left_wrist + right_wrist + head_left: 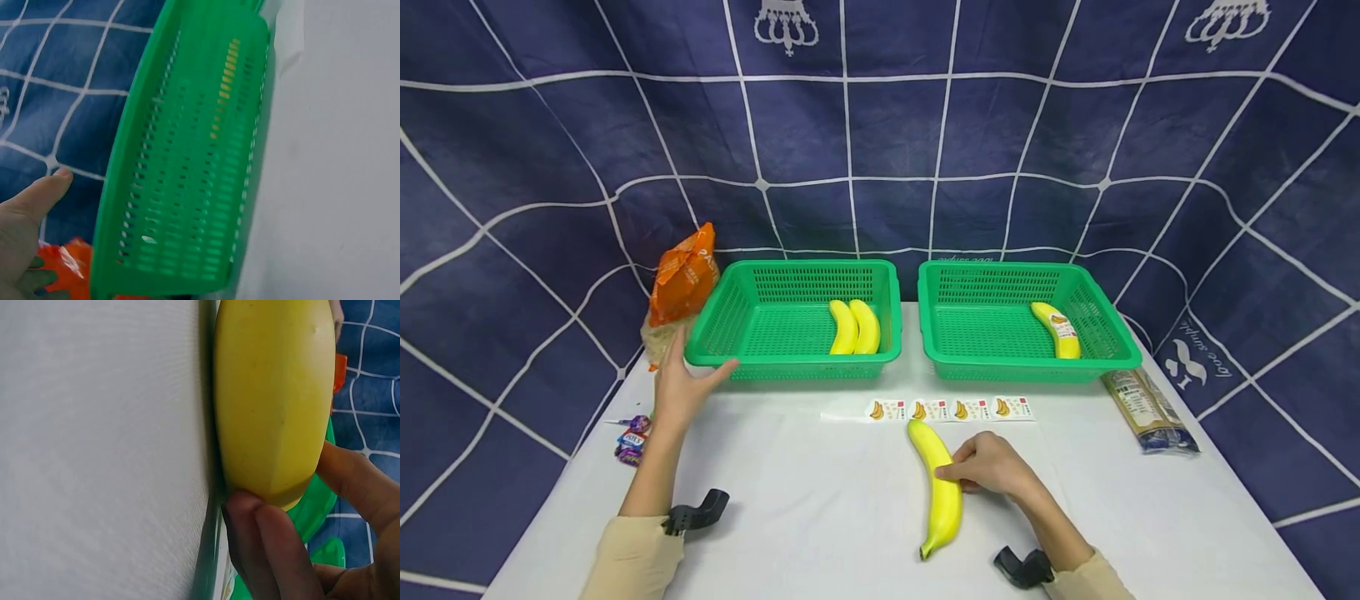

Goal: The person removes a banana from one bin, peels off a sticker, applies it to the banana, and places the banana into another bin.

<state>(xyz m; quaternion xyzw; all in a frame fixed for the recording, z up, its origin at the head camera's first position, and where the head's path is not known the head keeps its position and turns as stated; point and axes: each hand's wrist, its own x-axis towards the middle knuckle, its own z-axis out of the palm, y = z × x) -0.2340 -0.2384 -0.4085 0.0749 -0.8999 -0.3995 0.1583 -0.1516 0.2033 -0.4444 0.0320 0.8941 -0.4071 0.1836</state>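
Observation:
A yellow banana (942, 487) lies on the white table, and my right hand (981, 467) grips its middle from the right side; the right wrist view shows the fingers (275, 544) curled round the banana (275, 394). My left hand (683, 382) is open, fingers straight, its thumb beside the front left corner of the left green basket (730, 321), which holds two bananas (854, 327). The right green basket (1000, 329) holds one banana with a sticker (1058, 330). A strip of banana stickers (951, 409) lies in front of the baskets.
An orange bag (682, 277) stands left of the left basket. Small wrapped sweets (631, 437) lie at the table's left edge. A flat packet (1148, 410) lies at the right, near the right basket. Dark blue cloth with white lines surrounds the table.

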